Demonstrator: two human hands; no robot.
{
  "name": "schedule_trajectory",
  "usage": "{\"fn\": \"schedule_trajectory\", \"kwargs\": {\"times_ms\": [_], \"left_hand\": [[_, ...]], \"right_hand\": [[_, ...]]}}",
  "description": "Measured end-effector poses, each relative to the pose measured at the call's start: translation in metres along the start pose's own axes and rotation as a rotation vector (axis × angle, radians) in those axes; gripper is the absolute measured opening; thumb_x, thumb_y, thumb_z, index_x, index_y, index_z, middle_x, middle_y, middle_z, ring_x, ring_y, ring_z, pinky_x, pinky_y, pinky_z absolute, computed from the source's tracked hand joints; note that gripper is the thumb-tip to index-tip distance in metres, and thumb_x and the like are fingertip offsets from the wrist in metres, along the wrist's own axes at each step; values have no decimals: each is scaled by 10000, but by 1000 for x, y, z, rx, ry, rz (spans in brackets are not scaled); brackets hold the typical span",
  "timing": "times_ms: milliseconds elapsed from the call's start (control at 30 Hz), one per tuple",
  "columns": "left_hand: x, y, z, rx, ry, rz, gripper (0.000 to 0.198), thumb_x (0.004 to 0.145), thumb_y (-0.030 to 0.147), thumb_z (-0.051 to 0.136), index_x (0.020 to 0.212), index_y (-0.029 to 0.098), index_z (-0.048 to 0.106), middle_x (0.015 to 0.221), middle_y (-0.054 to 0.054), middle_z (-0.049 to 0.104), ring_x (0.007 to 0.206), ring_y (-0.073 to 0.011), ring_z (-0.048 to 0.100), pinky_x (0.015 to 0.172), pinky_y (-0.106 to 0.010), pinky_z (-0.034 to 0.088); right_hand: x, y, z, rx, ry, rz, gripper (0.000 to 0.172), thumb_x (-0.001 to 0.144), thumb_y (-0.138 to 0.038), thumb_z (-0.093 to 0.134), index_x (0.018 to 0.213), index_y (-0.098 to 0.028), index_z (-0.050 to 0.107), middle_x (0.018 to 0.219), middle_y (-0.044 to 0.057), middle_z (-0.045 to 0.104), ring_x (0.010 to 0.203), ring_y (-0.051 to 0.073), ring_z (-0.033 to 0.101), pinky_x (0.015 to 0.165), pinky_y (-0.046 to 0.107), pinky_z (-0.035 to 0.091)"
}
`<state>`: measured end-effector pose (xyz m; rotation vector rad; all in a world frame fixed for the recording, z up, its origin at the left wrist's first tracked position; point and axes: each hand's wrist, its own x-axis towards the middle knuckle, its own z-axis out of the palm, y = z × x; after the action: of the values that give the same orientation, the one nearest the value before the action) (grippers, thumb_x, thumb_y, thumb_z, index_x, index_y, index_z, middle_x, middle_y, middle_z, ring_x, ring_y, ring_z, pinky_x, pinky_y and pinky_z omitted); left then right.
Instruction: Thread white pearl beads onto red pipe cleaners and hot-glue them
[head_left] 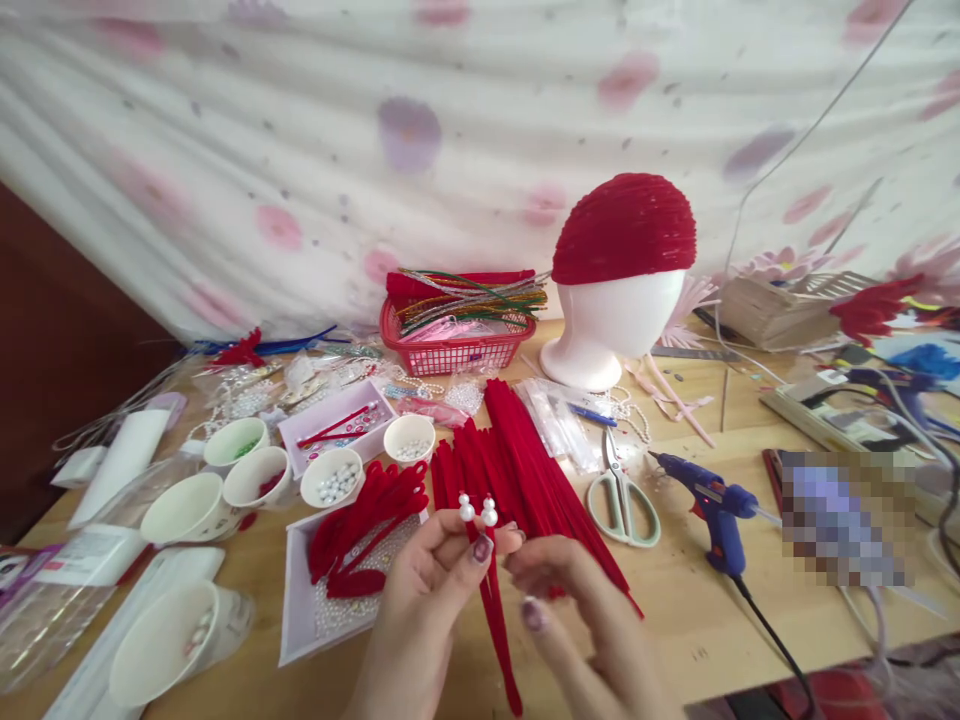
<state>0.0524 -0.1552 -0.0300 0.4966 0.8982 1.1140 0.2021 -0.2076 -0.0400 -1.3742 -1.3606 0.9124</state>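
Cloth (480, 90) with pink and purple flowers spans the upper frame, behind a wooden table (697, 615). White head (622, 310), right of centre, wears a red cap (626, 235). Red basket (465, 355) sits mid-frame; below it lies a bundle of red stems (540, 480). At bottom centre, the right hand (600, 620) has its thumb and fingertips parted, just beside the left hand (420, 600), which pinches red strips (499, 640) at bottom centre. Blue glue gun (720, 510) and scissors (622, 505) lie lower right, paper cups (184, 510) lower left. White beads (489, 512) top the strips.
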Motion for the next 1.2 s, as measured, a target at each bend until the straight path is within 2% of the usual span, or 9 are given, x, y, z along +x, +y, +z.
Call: {"fn": "schedule_trajectory", "kwargs": {"times_ms": [100,200,267,333,400,467,633,800,1200], "left_hand": [[-8,-2,-5,6,-18,32,314,735,382,899,871,181,699,872,-91,834,778,-188,749,754,-280,568],[-13,1,-12,97,-33,99,285,801,402,836,853,183,661,895,-98,833,511,-107,621,495,-213,491],[-14,8,-21,203,-35,140,228,842,386,786,892,183,696,949,-106,831,531,-122,640,531,-242,542],[-15,20,-34,348,-10,197,191,862,339,748,990,197,745,1072,-103,816,792,-183,742,753,-286,602],[-14,35,-50,565,62,251,208,875,295,704,1066,229,753,1154,-75,793,977,-212,742,841,-288,588],[-12,49,-64,899,153,231,188,915,253,611,1034,234,756,1015,-52,811,826,-203,753,740,-287,583],[7,56,-73,1699,89,0,254,938,222,591,1108,249,778,898,-89,824,831,-312,769,760,-409,557],[26,44,-56,1860,26,-72,238,906,142,592,1074,182,757,909,-191,806,880,-416,761,735,-476,546],[29,41,-66,1648,79,5,186,902,147,533,768,223,638,753,-129,751,724,-326,723,634,-352,402]], "right_hand": [[19,-3,37,255,-207,26,129,1009,-373,612,1124,-326,647,1003,-2,701,947,181,659,862,273,503],[24,3,48,567,-307,156,159,1012,-433,618,1080,-291,638,842,-24,651,719,123,625,659,216,522],[24,7,50,669,-344,233,183,988,-437,659,1005,-255,656,711,-54,597,550,75,530,526,169,456],[23,8,49,672,-367,289,216,978,-424,680,897,-226,653,653,-64,583,480,50,475,476,153,406],[24,7,46,630,-346,326,254,965,-429,694,835,-218,641,685,-42,630,499,59,503,474,160,414],[26,6,41,558,-311,341,232,949,-445,708,860,-236,660,725,-30,652,550,80,538,483,165,425],[32,11,29,405,-245,366,211,945,-498,694,947,-288,676,737,-47,629,578,82,450,530,166,370],[37,9,33,343,-200,432,294,884,-576,728,924,-287,691,656,-65,513,575,106,394,522,206,331],[50,-7,47,364,-227,491,348,840,-578,764,835,-237,699,659,-52,535,555,115,376,493,235,290]]}}
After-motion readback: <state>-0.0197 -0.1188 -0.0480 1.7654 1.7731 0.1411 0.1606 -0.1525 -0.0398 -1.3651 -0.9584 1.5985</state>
